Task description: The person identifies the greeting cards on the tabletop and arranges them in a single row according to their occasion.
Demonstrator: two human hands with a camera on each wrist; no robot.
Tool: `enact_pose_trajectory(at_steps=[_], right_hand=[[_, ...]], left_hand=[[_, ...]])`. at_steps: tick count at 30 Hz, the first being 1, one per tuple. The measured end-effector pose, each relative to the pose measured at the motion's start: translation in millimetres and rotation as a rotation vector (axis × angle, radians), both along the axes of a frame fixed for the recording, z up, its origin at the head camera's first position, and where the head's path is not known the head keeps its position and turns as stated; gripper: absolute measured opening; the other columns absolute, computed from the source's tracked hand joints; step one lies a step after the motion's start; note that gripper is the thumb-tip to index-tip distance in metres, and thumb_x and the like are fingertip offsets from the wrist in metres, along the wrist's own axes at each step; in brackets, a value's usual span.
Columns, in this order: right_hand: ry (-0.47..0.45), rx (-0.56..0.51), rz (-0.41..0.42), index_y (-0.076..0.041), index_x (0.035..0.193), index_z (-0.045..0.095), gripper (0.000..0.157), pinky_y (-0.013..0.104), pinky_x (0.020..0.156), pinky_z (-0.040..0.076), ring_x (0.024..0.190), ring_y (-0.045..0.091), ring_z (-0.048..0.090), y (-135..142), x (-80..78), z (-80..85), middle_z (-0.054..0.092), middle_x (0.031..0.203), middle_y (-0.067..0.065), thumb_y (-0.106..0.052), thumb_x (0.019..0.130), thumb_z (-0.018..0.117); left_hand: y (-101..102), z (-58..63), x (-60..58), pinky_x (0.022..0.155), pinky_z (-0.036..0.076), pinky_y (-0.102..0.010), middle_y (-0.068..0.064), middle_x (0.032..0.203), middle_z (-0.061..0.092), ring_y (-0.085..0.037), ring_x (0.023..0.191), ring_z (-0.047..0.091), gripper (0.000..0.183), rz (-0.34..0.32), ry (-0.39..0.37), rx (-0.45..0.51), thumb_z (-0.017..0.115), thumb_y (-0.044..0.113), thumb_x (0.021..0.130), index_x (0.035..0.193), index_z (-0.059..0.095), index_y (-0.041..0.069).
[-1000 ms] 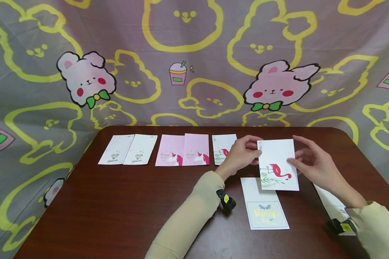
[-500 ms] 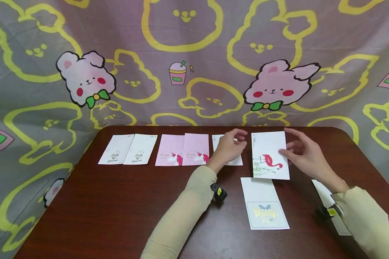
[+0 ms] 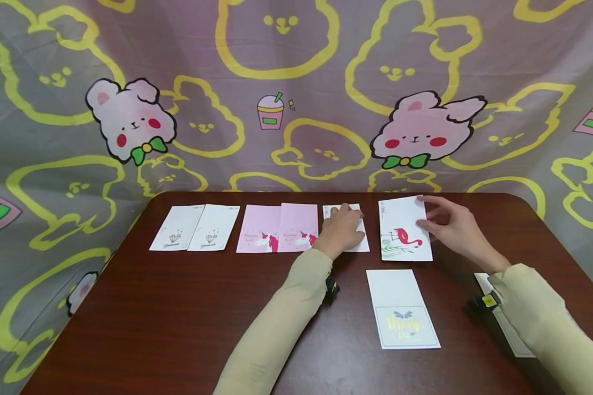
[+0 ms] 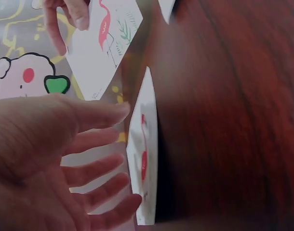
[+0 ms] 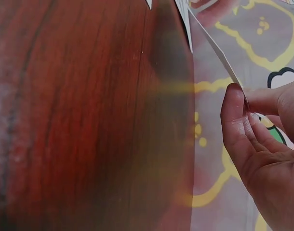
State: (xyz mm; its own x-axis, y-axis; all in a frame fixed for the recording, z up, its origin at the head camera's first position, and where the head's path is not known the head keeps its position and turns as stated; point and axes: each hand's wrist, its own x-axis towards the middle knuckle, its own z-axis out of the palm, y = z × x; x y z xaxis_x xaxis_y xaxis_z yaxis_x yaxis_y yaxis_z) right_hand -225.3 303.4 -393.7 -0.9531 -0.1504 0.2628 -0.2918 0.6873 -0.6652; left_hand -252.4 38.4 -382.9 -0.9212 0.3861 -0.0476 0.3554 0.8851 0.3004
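Observation:
My right hand (image 3: 452,227) pinches the right edge of a white flamingo card (image 3: 396,215) between thumb and fingers. That card is tilted up at the back right, and its thin edge shows in the right wrist view. A second flamingo card (image 3: 359,247) lies to the left of it, largely covered by my left hand (image 3: 342,230). In the left wrist view, the left hand's fingers are spread and loosely bent beside this flamingo card (image 4: 147,159); whether they touch it I cannot tell.
Two pink unicorn cards (image 3: 298,222) and two white diamond cards (image 3: 214,227) lie along the back of the brown table (image 3: 178,318). A thank-you card (image 3: 406,323) lies in front. Another white card (image 3: 511,329) is partly under the right sleeve. A patterned curtain (image 3: 316,82) hangs behind.
The left hand has let go of the held flamingo card and moved left over the other one. My right hand has carried its card left and back.

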Motion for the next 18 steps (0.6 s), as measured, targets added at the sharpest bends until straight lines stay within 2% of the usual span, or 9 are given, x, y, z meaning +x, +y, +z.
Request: enact_pose_trajectory(at_steps=[3, 6, 12, 18], right_hand=[[-0.035, 0.016, -0.005, -0.002, 0.138, 0.06, 0.05, 0.024, 0.061, 0.059, 0.078, 0.016, 0.069, -1.9, -4.8, -1.3, 0.068, 0.108, 0.024, -0.011, 0.092, 0.077], [-0.079, 0.029, -0.003, -0.001, 0.135, 0.063, 0.045, 0.025, 0.063, 0.06, 0.08, 0.024, 0.071, -3.8, -9.9, -1.9, 0.069, 0.112, 0.025, -0.013, 0.094, 0.075], [-0.154, 0.048, 0.028, 0.0, 0.136, 0.062, 0.046, 0.026, 0.066, 0.061, 0.079, 0.025, 0.075, -6.6, -21.0, -5.7, 0.068, 0.119, 0.028, -0.011, 0.094, 0.074], [-0.192, 0.08, 0.031, 0.0, 0.139, 0.06, 0.048, 0.028, 0.069, 0.062, 0.087, 0.029, 0.075, -12.4, -30.9, -9.7, 0.065, 0.129, 0.029, -0.013, 0.095, 0.073]], left_hand=[[-1.1, -1.7, 0.9, 0.098, 0.05, -0.046, -0.007, 0.139, 0.055, -0.03, 0.123, 0.051, 0.043, -0.015, -0.022, -0.076, 0.065, 0.032, 0.097, 0.138, 0.063, 0.02], [-1.2, -3.3, 1.0, 0.1, 0.048, -0.047, -0.007, 0.136, 0.055, -0.029, 0.121, 0.05, 0.04, -0.023, -0.035, -0.105, 0.066, 0.035, 0.097, 0.134, 0.065, 0.02], [-2.4, -5.2, -0.5, 0.103, 0.048, -0.046, -0.005, 0.145, 0.052, -0.03, 0.129, 0.049, 0.045, -0.023, -0.045, -0.096, 0.066, 0.039, 0.098, 0.14, 0.062, 0.024], [-3.6, -6.7, -2.3, 0.105, 0.047, -0.048, -0.004, 0.149, 0.05, -0.032, 0.133, 0.048, 0.049, -0.021, -0.067, -0.075, 0.066, 0.04, 0.098, 0.144, 0.058, 0.024]])
